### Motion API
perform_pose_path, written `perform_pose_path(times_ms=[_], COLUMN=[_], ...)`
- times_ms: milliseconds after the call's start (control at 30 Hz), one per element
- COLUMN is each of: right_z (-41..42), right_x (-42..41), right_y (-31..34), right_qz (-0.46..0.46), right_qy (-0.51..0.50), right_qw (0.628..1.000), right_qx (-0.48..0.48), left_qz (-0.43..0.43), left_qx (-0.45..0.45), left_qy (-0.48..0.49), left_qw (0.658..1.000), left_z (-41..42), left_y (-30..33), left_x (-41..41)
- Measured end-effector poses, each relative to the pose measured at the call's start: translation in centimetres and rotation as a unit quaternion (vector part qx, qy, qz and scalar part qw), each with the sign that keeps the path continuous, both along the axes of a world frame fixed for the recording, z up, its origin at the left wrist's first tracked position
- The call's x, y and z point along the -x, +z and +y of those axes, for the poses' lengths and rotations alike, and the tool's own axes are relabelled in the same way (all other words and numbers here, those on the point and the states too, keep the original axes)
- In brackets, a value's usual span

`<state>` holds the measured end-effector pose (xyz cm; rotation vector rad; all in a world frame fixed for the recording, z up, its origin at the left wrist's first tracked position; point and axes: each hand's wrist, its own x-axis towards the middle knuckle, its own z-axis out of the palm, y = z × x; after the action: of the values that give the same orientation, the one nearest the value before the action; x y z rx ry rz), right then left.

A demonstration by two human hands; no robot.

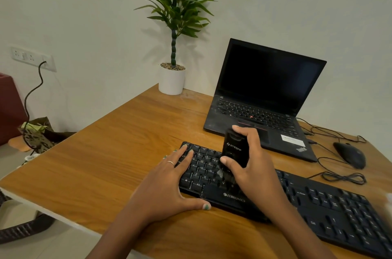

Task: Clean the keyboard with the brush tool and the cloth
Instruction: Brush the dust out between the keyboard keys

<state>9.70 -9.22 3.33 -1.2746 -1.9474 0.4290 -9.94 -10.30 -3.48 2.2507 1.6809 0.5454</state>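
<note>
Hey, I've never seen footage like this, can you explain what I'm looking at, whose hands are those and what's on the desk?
This is one picture from a camera worn on a person's head, looking down at their own hands. No machine is involved. The left hand rests flat on the left end of a black Zebronics keyboard, steadying it. The right hand grips a black brush tool, bristles down on the keys. Also on the wooden desk: an open ThinkPad laptop with a dark screen, a black mouse with its cable, and a potted plant. I cannot make out a cloth for certain.
</note>
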Motion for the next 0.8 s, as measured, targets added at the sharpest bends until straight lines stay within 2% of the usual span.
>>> perform_pose_path(times_ms=[133, 300, 467, 600, 733, 800], right_z=[-1.3, 0.1, -0.6, 0.8, 0.1, 0.6], right_x=[0.8, 0.7, 1.3, 0.4, 0.6, 0.3], right_y=[-0.1, -0.4, -0.2, -0.2, 0.0, 0.1], right_qz=[0.031, 0.015, 0.000, 0.001, 0.027, 0.017], right_qy=[0.077, 0.019, 0.055, -0.019, 0.039, 0.020], right_qw=[0.996, 1.000, 0.998, 1.000, 0.997, 0.999], right_qx=[0.043, 0.003, 0.035, 0.000, 0.055, 0.046], left_qz=[-0.007, -0.009, -0.008, -0.001, 0.000, -0.003], left_qx=[-0.002, 0.000, -0.003, -0.001, 0.001, 0.000], left_qy=[-0.003, -0.001, -0.004, 0.000, -0.002, 0.001], left_qw=[1.000, 1.000, 1.000, 1.000, 1.000, 1.000], left_z=[0.0, 0.0, 0.0, -0.1, -0.1, 0.0], left_y=[-0.1, 0.1, 0.0, 0.1, 0.1, 0.1], left_x=[0.1, 0.0, 0.0, 0.0, 0.0, 0.1])
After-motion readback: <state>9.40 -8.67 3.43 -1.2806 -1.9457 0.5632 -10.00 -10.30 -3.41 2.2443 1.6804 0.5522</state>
